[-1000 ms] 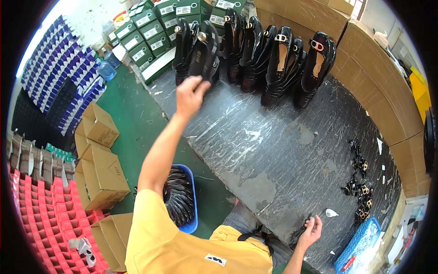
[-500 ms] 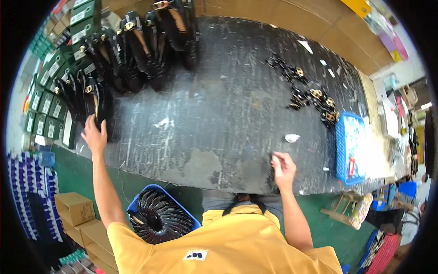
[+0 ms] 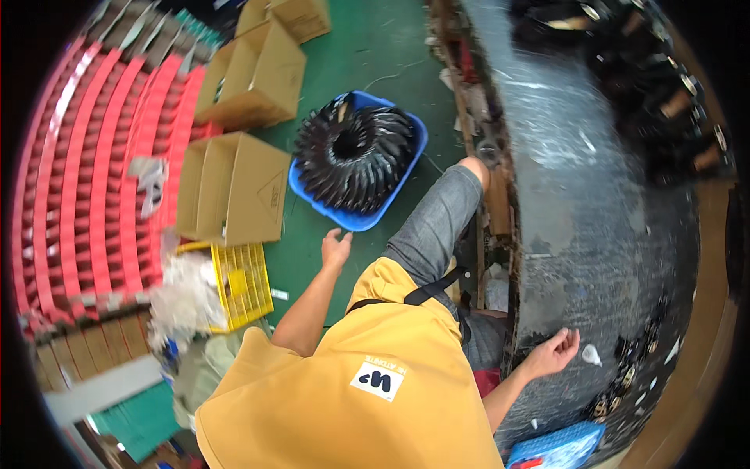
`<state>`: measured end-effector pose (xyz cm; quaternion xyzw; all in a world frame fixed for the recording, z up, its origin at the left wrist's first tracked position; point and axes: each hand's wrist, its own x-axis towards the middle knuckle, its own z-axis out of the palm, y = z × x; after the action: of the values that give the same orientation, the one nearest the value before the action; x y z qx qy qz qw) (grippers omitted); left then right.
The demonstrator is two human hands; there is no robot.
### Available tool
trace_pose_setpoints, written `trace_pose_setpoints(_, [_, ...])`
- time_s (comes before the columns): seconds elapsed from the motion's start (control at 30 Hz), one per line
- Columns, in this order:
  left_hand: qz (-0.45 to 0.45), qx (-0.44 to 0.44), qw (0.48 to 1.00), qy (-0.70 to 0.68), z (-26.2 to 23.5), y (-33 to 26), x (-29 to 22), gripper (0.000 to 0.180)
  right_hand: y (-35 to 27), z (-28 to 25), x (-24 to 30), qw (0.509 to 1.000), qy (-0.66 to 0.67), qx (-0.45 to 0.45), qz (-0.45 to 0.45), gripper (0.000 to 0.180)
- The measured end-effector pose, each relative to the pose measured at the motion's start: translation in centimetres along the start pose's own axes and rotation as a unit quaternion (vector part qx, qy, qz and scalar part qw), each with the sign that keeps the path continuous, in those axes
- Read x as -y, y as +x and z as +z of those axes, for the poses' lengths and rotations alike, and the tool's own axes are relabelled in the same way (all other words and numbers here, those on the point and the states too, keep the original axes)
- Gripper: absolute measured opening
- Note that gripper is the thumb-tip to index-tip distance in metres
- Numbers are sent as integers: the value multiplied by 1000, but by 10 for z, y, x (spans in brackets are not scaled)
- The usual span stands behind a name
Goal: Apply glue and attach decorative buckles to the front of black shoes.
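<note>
Near the lower edge of a blue plastic basin (image 3: 355, 221) on the floor, my left hand (image 3: 336, 250) hangs with its fingers apart and nothing in them. The basin holds many glossy black pieces (image 3: 383, 152) fanned in a ring; they look like shoe parts. On the dark worktable (image 3: 547, 234), my right hand (image 3: 551, 354) rests or hovers at the near edge, fingers loosely bent and apart, with nothing visible in it. Close beside its fingertips lies a small white object (image 3: 591, 355). Black shoes (image 3: 680, 102) with gold-coloured trim stand at the table's far end, slightly blurred.
Cardboard boxes (image 3: 242, 187) and a yellow crate (image 3: 242, 285) with clear plastic stand left of the basin. Behind them is a red, racklike stack (image 3: 101, 180). Small black pieces with gold buckles (image 3: 625, 379) and a blue basket (image 3: 558, 445) are on the table. My knee is against the table edge.
My view and body have turned left toward the floor. My left hand has left the shoes on the table and is now low by the basin. The right hand stays over the table, empty.
</note>
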<state>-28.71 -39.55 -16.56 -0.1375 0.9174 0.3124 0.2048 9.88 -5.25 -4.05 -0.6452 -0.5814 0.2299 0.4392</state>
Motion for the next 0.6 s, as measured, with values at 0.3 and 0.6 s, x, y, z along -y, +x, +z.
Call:
trace_pose_setpoints(0.3, [-176,17,983,-46,-5,65,109,88,-16,49,90,977,-49,87,-190,39])
trace_pose_setpoints(0.6, [-436,142,767,-448,126,211,69,134,-102,426,194,792,65,606,-41,38])
